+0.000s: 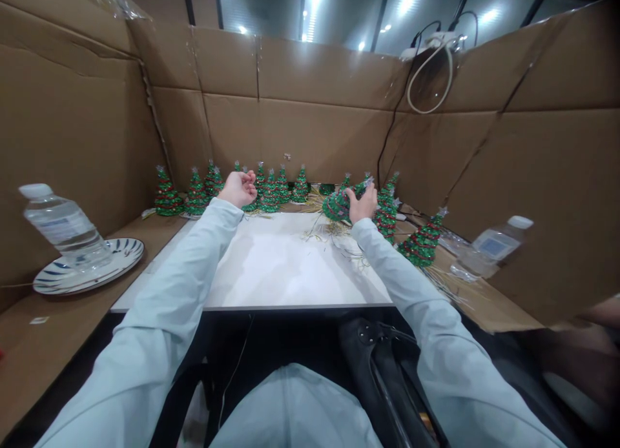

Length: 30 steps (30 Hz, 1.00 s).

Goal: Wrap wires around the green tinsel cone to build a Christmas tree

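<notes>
My right hand (363, 203) is closed around the upper part of a small green beaded Christmas tree (336, 206). The tree tilts, its base toward the left and its silvery star near my fingertips. My left hand (238, 188) is raised at the left of the white board, with its fingers curled in. Whatever it may hold is too small or hidden to make out. Just behind and beside it stand several similar trees (270, 193) with red bands and stars on top. Thin gold and silvery wire strands (339, 232) lie on the board below my right hand.
Under my arms lies the white board (290, 267). More trees (423, 240) stand along the right and the left. A water bottle (65, 225) rests on a plate (123, 257) at left; another bottle (491, 248) is at right. Cardboard walls (310, 128) enclose the table. A black bag (375, 364) is below.
</notes>
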Each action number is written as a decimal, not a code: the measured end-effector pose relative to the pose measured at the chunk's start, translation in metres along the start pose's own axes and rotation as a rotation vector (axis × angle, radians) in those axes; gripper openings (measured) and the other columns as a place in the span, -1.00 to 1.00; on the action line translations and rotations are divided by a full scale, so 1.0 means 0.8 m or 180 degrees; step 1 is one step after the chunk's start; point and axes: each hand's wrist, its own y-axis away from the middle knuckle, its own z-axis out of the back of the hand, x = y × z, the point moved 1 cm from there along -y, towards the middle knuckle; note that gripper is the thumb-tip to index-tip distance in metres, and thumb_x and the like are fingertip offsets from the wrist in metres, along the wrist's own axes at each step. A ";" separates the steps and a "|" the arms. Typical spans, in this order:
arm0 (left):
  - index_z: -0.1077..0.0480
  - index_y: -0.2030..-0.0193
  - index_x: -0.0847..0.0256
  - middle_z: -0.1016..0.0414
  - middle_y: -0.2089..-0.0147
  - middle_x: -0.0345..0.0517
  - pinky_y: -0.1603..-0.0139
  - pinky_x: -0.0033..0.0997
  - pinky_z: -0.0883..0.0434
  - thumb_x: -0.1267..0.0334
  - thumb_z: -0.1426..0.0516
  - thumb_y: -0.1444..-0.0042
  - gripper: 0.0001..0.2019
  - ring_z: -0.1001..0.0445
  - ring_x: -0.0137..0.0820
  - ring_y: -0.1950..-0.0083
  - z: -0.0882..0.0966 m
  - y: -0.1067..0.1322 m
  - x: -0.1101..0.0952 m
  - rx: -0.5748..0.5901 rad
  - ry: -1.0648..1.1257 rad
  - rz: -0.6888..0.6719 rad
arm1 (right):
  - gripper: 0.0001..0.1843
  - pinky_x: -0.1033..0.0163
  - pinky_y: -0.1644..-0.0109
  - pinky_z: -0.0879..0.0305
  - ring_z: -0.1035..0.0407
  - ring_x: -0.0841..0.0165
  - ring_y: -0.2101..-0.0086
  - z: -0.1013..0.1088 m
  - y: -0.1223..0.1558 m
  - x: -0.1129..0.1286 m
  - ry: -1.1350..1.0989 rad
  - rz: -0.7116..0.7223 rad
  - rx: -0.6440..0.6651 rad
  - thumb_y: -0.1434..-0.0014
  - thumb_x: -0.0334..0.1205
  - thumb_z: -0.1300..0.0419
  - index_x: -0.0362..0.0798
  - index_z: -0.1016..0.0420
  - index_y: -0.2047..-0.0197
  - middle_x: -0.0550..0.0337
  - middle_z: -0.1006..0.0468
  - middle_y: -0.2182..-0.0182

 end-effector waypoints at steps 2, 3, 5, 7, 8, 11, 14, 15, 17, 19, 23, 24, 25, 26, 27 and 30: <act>-0.25 0.46 0.24 -0.23 0.65 -0.31 0.69 -0.59 -0.01 0.52 0.03 0.32 -0.79 -0.01 -0.62 0.73 0.000 -0.001 0.003 0.0035 -0.0170 -0.0093 | -0.30 -0.06 -0.07 -0.09 -0.12 0.05 -0.06 0.006 -0.008 0.010 -0.0210 0.0029 -0.0093 -0.04 0.08 -0.08 -0.21 -0.10 -0.13 -0.25 -0.24 -0.02; -0.25 0.45 0.24 -0.25 0.63 -0.30 0.67 -0.58 -0.03 0.51 0.01 0.30 -0.80 -0.03 -0.62 0.71 -0.001 -0.001 0.006 0.0079 -0.0314 -0.0184 | -0.30 -0.07 -0.07 -0.09 -0.12 0.06 -0.06 0.008 -0.010 0.015 -0.0317 0.0099 -0.0129 -0.03 0.10 -0.08 -0.19 -0.10 -0.12 -0.23 -0.25 -0.01; -0.29 0.42 0.25 -0.33 0.54 -0.25 0.61 -0.56 -0.12 0.46 -0.03 0.26 -0.82 -0.12 -0.61 0.66 -0.004 0.001 0.014 0.0248 -0.0768 -0.0469 | -0.33 -0.09 -0.07 -0.09 -0.15 0.08 -0.05 0.012 -0.013 0.026 -0.0511 0.0314 -0.0159 -0.03 0.12 -0.07 -0.14 -0.12 -0.10 -0.17 -0.27 0.01; -0.34 0.33 0.25 -0.41 0.40 -0.17 0.48 -0.49 -0.24 0.39 -0.10 0.23 -0.78 -0.26 -0.55 0.54 -0.011 0.006 0.028 0.0598 -0.1544 -0.0841 | -0.36 -0.09 -0.07 -0.11 -0.17 0.10 -0.04 0.015 -0.011 0.038 -0.0655 0.0499 -0.0118 -0.04 0.13 -0.06 -0.10 -0.15 -0.09 -0.11 -0.30 0.04; -0.35 0.29 0.24 -0.43 0.33 -0.13 0.39 -0.44 -0.28 0.35 -0.15 0.24 -0.73 -0.33 -0.49 0.44 -0.016 0.009 0.038 0.0796 -0.2015 -0.1104 | -0.37 -0.09 -0.06 -0.13 -0.18 0.11 -0.03 0.016 -0.009 0.044 -0.0714 0.0548 -0.0066 -0.03 0.12 -0.06 -0.09 -0.16 -0.08 -0.09 -0.31 0.05; -0.32 0.10 0.26 -0.37 0.02 0.03 0.05 -0.25 -0.26 0.25 -0.27 0.35 -0.44 -0.33 -0.22 0.02 -0.036 0.017 0.074 0.1207 -0.3270 -0.2065 | -0.40 -0.10 -0.02 -0.19 -0.21 0.12 0.00 0.017 0.002 0.065 -0.0913 0.0605 0.0220 -0.03 0.11 -0.07 -0.07 -0.18 -0.06 -0.05 -0.35 0.09; -0.19 -0.09 0.28 -0.18 -0.18 0.15 -0.15 -0.17 -0.10 0.17 -0.33 0.45 -0.15 -0.13 -0.08 -0.20 -0.057 0.022 0.115 0.1271 -0.3861 -0.2767 | -0.43 -0.09 0.03 -0.25 -0.26 0.15 0.05 0.021 0.011 0.086 -0.1107 0.0645 0.0699 -0.02 0.08 -0.10 -0.04 -0.19 -0.04 0.00 -0.38 0.13; -0.16 -0.12 0.28 -0.15 -0.20 0.16 -0.16 -0.18 -0.09 0.15 -0.33 0.45 -0.12 -0.10 -0.08 -0.21 -0.063 0.023 0.127 0.1217 -0.3916 -0.2915 | -0.44 -0.07 0.04 -0.27 -0.28 0.17 0.07 0.024 0.012 0.091 -0.1137 0.0669 0.0871 -0.01 0.07 -0.12 -0.03 -0.20 -0.03 0.03 -0.39 0.14; -0.14 -0.13 0.25 -0.22 -0.16 0.12 -0.12 -0.21 -0.14 0.09 -0.31 0.39 -0.14 -0.17 -0.11 -0.17 -0.071 0.026 0.146 0.1051 -0.3881 -0.3092 | -0.44 -0.03 0.07 -0.31 -0.31 0.21 0.11 0.032 0.011 0.100 -0.1162 0.0696 0.1165 0.01 0.04 -0.16 -0.01 -0.21 -0.02 0.09 -0.41 0.18; -0.21 -0.07 0.19 -0.36 -0.02 0.02 -0.02 -0.25 -0.24 0.04 -0.28 0.32 -0.26 -0.32 -0.16 -0.05 -0.075 0.029 0.160 0.0913 -0.3850 -0.2976 | -0.44 0.00 0.11 -0.35 -0.35 0.24 0.17 0.041 0.007 0.104 -0.1121 0.0625 0.1461 0.06 0.00 -0.22 0.00 -0.24 0.00 0.13 -0.43 0.22; -0.36 0.16 0.17 -0.49 0.23 -0.10 0.16 -0.33 -0.32 -0.02 -0.28 0.33 -0.45 -0.44 -0.22 0.16 -0.072 0.031 0.187 0.0884 -0.3794 -0.2347 | -0.39 0.01 0.32 -0.43 -0.40 0.26 0.36 0.055 0.002 0.103 -0.0725 0.0181 0.2181 0.16 -0.07 -0.32 -0.04 -0.30 0.02 0.10 -0.44 0.25; -0.38 0.19 0.17 -0.49 0.24 -0.10 0.18 -0.34 -0.33 -0.03 -0.27 0.34 -0.47 -0.44 -0.24 0.18 -0.070 0.030 0.196 0.0915 -0.3710 -0.2199 | -0.37 0.02 0.38 -0.43 -0.40 0.27 0.41 0.057 0.001 0.100 -0.0598 0.0032 0.2327 0.17 -0.08 -0.33 -0.06 -0.31 0.02 0.07 -0.45 0.25; -0.38 0.21 0.17 -0.49 0.24 -0.11 0.19 -0.34 -0.33 -0.04 -0.27 0.35 -0.48 -0.44 -0.24 0.19 -0.067 0.029 0.205 0.0899 -0.3621 -0.2095 | -0.36 0.03 0.42 -0.43 -0.40 0.28 0.44 0.059 0.000 0.097 -0.0478 -0.0121 0.2471 0.18 -0.09 -0.34 -0.08 -0.31 0.01 0.04 -0.45 0.25; -0.39 0.21 0.18 -0.50 0.25 -0.11 0.20 -0.34 -0.33 -0.04 -0.28 0.37 -0.46 -0.44 -0.24 0.19 -0.065 0.028 0.215 0.0871 -0.3550 -0.2021 | -0.35 0.05 0.45 -0.43 -0.40 0.29 0.47 0.060 -0.002 0.093 -0.0362 -0.0275 0.2622 0.19 -0.10 -0.35 -0.09 -0.32 0.01 0.02 -0.45 0.25; -0.39 0.21 0.18 -0.50 0.25 -0.11 0.19 -0.34 -0.34 -0.03 -0.29 0.38 -0.46 -0.44 -0.25 0.19 -0.062 0.027 0.225 0.0872 -0.3496 -0.1959 | -0.35 0.06 0.45 -0.43 -0.40 0.29 0.48 0.061 -0.004 0.088 -0.0248 -0.0414 0.2787 0.20 -0.10 -0.36 -0.10 -0.33 0.01 0.02 -0.46 0.26; -0.40 0.22 0.17 -0.51 0.26 -0.12 0.18 -0.32 -0.33 -0.05 -0.29 0.41 -0.45 -0.44 -0.26 0.20 -0.057 0.023 0.255 0.0950 -0.3427 -0.1744 | -0.32 0.09 0.33 -0.44 -0.41 0.26 0.39 0.061 -0.015 0.066 0.0110 -0.0638 0.3262 0.29 -0.14 -0.40 -0.10 -0.36 0.05 0.02 -0.49 0.25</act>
